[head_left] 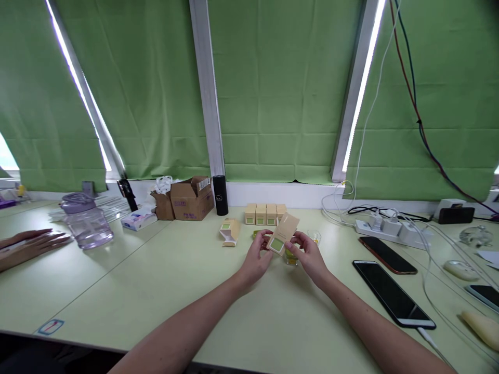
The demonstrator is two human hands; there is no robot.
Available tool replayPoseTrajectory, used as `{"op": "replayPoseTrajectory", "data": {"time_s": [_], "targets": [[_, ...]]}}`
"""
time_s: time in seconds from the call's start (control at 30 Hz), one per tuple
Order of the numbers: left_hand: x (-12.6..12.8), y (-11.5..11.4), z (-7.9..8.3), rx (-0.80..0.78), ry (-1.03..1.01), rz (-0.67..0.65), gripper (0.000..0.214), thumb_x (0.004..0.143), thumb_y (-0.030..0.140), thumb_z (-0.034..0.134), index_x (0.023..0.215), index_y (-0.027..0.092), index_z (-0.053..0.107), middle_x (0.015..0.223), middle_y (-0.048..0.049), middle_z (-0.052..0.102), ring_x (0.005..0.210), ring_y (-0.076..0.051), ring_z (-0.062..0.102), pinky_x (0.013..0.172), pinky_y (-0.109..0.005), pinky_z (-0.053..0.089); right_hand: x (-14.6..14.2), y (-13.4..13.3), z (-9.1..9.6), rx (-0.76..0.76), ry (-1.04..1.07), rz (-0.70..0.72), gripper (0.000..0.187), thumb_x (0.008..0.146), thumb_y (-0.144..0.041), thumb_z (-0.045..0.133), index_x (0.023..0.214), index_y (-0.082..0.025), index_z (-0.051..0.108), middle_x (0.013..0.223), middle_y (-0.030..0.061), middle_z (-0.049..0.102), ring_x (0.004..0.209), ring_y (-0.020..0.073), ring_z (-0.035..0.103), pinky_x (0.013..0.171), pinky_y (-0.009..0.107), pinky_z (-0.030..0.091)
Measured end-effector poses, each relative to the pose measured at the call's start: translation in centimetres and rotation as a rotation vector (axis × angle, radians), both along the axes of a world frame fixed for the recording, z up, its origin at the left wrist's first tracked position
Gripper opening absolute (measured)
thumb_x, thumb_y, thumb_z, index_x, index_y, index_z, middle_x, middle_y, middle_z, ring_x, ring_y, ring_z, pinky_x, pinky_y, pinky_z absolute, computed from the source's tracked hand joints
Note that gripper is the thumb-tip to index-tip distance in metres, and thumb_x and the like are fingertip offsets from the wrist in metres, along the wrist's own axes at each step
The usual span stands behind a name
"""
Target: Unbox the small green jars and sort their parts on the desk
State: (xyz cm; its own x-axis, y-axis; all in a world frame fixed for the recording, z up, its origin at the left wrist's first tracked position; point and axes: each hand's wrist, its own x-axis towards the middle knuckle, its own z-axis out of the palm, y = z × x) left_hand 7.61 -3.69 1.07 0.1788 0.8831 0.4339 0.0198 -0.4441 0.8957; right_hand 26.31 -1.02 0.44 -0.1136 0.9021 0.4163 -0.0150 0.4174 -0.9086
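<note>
A small kraft cardboard box point(284, 232) with a cut-out window is held tilted above the table between both hands. My left hand point(260, 254) pinches its lower left edge. Fingers of my right hand point(306, 253) close on its lower right side. Just behind and below it stands a small glass jar point(291, 258) with yellow-green contents, partly hidden by the box and my right hand. A clear glass or plastic piece point(314, 237) lies beyond my right hand. Left of my hands, another kraft box point(230, 231) stands with its end flaps open. Several similar boxes point(261, 214) line up behind.
At the back left are an open brown carton point(192, 198), a black cylinder point(220, 195) and a tissue pack point(139, 219). A purple-lidded bottle point(88, 222) stands near another person's hand point(35, 249). Phones point(393, 293), a power strip point(393, 231) and white cables occupy the right.
</note>
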Motion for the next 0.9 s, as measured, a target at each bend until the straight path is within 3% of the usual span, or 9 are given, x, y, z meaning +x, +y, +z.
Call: {"op": "replayPoseTrajectory", "data": {"time_s": [0.4,0.63,0.9], "targets": [[-0.17,0.23,-0.38,0.025,-0.002,-0.001,0.045,0.083,0.021,0.063,0.127,0.022,0.051,0.114,-0.009,0.066,0.109,-0.025,0.06,0.097,-0.04,0.045,0.04,0.33,-0.4,-0.081,0.098,0.049,0.052,0.078,-0.061,0.078,0.109,-0.021,0.067,0.094,0.0098,0.075,0.089,0.0273,0.069,0.078,0.038,0.053],[-0.17,-0.39,0.11,0.035,0.093,0.011,0.047,0.095,0.041,0.061,0.137,0.023,0.048,0.126,-0.0114,0.066,0.111,-0.026,0.059,0.102,-0.043,0.043,0.16,0.29,-0.01,-0.106,0.158,0.046,0.058,0.072,-0.066,0.081,0.106,-0.021,0.07,0.098,0.0114,0.077,0.094,0.0304,0.073,0.082,0.041,0.057],[0.11,-0.46,0.28,0.009,0.076,0.017,0.051,0.095,0.053,0.062,0.134,0.024,0.048,0.12,-0.0105,0.067,0.104,-0.025,0.061,0.098,-0.042,0.044,0.06,0.31,-0.12,-0.112,0.164,0.049,0.056,0.071,-0.065,0.082,0.105,-0.022,0.068,0.094,0.01,0.078,0.089,0.0293,0.073,0.077,0.04,0.057]]}}
